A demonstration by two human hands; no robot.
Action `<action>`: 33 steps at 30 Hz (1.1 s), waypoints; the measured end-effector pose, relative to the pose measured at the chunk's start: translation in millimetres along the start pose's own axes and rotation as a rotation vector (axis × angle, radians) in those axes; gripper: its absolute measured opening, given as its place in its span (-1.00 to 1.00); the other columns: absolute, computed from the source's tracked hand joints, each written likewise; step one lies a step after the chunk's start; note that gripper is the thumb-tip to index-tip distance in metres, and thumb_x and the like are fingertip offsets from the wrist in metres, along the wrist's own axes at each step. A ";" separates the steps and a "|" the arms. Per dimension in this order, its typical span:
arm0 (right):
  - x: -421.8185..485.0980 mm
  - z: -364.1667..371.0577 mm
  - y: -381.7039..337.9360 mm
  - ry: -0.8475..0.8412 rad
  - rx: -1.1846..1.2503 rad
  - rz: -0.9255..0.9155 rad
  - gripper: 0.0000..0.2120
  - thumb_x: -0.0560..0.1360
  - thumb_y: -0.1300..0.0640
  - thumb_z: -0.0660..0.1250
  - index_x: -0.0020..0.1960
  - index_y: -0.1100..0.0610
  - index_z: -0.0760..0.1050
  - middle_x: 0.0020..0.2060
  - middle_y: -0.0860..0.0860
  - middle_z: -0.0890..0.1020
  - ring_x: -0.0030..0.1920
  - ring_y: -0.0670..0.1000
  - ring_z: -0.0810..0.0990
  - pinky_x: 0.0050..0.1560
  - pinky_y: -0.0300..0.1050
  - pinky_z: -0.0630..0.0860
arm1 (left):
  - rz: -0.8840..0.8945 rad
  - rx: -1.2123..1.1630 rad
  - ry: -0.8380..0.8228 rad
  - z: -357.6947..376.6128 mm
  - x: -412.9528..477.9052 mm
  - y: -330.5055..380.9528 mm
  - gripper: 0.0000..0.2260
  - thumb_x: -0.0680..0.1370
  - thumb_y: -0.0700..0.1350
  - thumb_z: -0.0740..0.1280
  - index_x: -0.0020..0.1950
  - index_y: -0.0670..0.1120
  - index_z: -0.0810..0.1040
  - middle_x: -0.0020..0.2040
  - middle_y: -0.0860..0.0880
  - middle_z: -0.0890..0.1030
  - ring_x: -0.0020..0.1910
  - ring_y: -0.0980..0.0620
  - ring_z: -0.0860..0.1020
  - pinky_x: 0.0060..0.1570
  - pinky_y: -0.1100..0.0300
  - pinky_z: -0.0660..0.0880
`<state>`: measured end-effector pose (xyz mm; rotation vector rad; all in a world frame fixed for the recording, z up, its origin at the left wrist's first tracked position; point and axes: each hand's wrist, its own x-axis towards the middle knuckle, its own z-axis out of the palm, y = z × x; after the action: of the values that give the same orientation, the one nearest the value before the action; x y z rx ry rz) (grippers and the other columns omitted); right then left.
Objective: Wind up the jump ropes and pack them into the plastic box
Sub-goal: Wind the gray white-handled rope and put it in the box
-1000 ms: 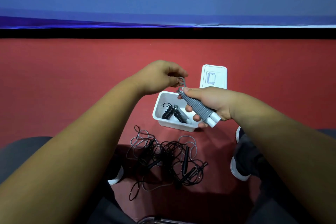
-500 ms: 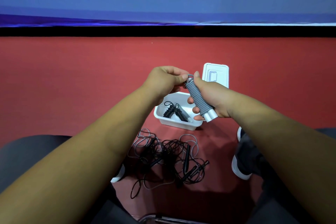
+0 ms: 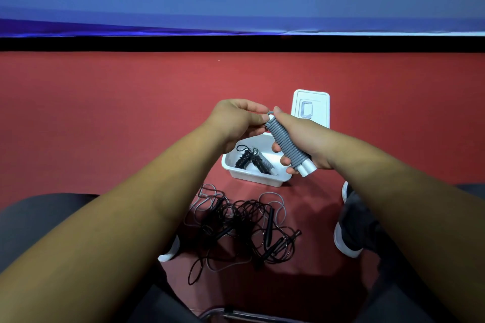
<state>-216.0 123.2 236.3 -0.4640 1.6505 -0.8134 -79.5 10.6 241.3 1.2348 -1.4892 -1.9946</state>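
Both hands gripped the gray wound rope, a light, springy bundle best clasped around its coils.

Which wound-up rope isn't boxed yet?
The grey rope with white handles, gripped in the right hand; the other wound ropes, dark, lie inside the box.

The box sits on the floor with two wound ropes inside it. Its lid lies just behind at one o'clock. The tangle sprawls at six o'clock (shoes flank it). Above the box's three o'clock rim, the left hand and right hand hold a coiled rope.
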 end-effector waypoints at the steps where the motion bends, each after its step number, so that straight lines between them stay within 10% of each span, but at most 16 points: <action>1: -0.5 -0.1 -0.1 -0.001 -0.005 -0.006 -0.31 0.53 -0.54 0.20 0.28 0.03 0.55 -0.05 0.11 0.63 -0.40 0.06 0.58 -0.27 0.05 0.64 | -0.007 -0.011 0.014 0.9 -1.1 1.2 -0.84 0.51 -0.41 0.47 0.05 -0.25 0.65 -0.19 -0.16 0.73 -0.21 -0.05 0.72 -0.09 0.17 0.70; 9: -2.2 2.4 -1.9 -0.004 -0.020 -0.019 -0.46 0.60 -0.45 0.21 0.19 -0.01 0.56 -0.12 0.09 0.59 -0.48 0.04 0.49 -0.25 -0.01 0.57 | -0.099 -0.045 0.126 8.9 -6.3 9.3 -0.77 0.51 -0.40 0.41 0.09 -0.15 0.65 -0.29 -0.12 0.71 -0.42 0.03 0.64 -0.34 0.25 0.60; 33: 5.9 1.7 0.9 -0.060 0.271 0.019 -0.67 0.54 -0.32 0.36 -0.07 -0.05 0.52 -0.33 0.03 0.51 -0.44 0.05 0.40 -0.31 -0.14 0.40 | -0.066 -0.214 0.030 13.3 -6.8 5.8 -0.81 0.54 -0.46 0.37 0.00 -0.20 0.64 -0.08 -0.17 0.74 -0.20 0.00 0.73 -0.21 0.28 0.67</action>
<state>-215.7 119.3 231.5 -0.2797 1.4610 -0.9833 -87.7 21.0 250.3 1.2308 -1.1996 -2.1047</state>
